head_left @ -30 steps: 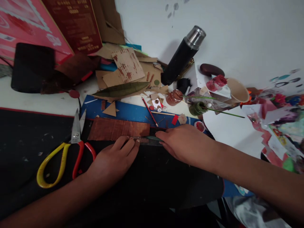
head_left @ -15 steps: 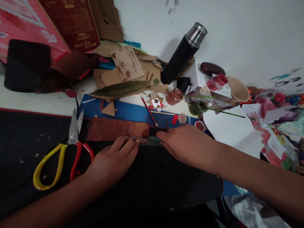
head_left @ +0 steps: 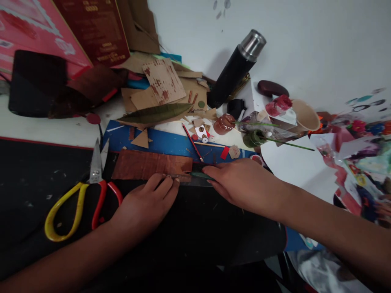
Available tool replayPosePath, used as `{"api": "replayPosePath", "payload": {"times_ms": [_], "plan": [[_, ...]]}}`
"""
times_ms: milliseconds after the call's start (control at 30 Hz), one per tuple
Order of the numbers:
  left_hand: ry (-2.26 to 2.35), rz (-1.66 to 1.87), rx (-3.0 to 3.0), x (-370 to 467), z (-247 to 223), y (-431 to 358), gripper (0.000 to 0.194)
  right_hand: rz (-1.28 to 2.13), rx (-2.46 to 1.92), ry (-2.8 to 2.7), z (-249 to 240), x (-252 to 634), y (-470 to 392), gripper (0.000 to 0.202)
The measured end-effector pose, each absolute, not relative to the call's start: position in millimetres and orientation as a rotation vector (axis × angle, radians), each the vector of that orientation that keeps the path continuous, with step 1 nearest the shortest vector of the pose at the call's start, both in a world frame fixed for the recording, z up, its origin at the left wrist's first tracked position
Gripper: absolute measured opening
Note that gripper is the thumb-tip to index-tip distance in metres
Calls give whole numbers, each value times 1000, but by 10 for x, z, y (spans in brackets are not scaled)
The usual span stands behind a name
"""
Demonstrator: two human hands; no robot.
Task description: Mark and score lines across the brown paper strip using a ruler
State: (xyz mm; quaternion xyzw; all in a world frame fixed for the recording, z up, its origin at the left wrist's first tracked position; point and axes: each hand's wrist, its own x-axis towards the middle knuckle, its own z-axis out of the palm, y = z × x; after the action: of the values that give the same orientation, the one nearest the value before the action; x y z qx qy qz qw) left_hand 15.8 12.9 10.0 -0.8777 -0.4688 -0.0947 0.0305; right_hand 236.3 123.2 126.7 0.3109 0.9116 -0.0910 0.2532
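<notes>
A brown-painted cardboard strip [head_left: 146, 162] lies flat on the black mat in front of me. My left hand [head_left: 152, 197] has its fingertips pressed together along the near edge of the strip, holding down a clear ruler [head_left: 185, 179] that is partly hidden under them. Between the thumb and fingers of my right hand [head_left: 238, 179] is a slim dark green pointed tool [head_left: 200, 175]. Its tip reaches the strip's right end, and its exact kind is unclear. Left of my left hand lie large scissors [head_left: 96, 175] with one yellow and one red handle, blades parted.
A red pencil [head_left: 192, 142], cardboard scraps [head_left: 140, 139] and a long green leaf shape [head_left: 155, 114] lie beyond the strip. Farther right are a brown paint jar [head_left: 224, 124], a green paint jar [head_left: 255, 139] and a tall black flask [head_left: 232, 69]. White paper [head_left: 293, 162] lies beyond my right forearm.
The green tool's tip now shows over the strip's right end, where before it lay lower along the ruler. My right hand has shifted slightly right; my left hand stays nearly in place.
</notes>
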Motion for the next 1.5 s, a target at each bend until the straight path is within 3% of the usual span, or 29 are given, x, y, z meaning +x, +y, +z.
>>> {"api": "replayPosePath", "payload": {"times_ms": [1500], "plan": [[-1411, -372, -2660, 179, 109, 153, 40, -264, 775, 2424, 1217, 2210, 1312, 13]]}}
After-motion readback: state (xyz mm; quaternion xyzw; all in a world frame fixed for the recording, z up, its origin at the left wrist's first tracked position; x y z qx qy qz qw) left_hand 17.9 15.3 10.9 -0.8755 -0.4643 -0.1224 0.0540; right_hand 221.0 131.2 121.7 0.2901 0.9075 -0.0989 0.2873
